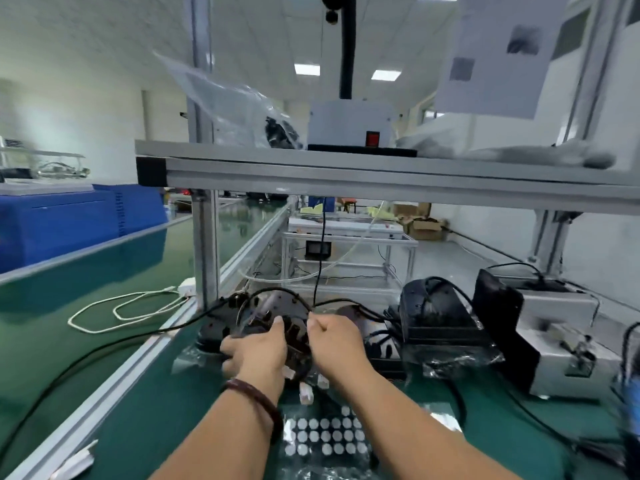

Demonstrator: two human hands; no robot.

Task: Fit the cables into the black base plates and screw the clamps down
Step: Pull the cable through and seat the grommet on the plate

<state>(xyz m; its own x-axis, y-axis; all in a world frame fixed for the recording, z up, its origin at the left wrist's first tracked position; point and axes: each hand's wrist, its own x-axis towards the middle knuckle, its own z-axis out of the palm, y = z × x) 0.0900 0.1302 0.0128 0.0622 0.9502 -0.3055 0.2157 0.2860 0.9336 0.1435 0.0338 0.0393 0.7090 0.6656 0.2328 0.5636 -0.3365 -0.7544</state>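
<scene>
While both hands hold it, the black base plate (pixel 273 306) (round) stands tilted at 12 o'clock. Left hand (pixel 256 348) fingers grip its rim; right hand (pixel 334 341) fingers pinch a cable (pixel 346 302). Likely step: cable seating; next, pressing it into its slot.

Nothing in front of me can be read. The white sheets (pixel 498 53) hanging at the far right carry only dark, blurred patches, with no letters I can make out. The grey box (pixel 349 124) on the shelf shows a red switch (pixel 373 138) but no legible marking. The sheet of round white stickers (pixel 323 436) lying near me on the green mat bears no print that I can tell. The blue crates (pixel 69 226) at the left show no label either.
</scene>
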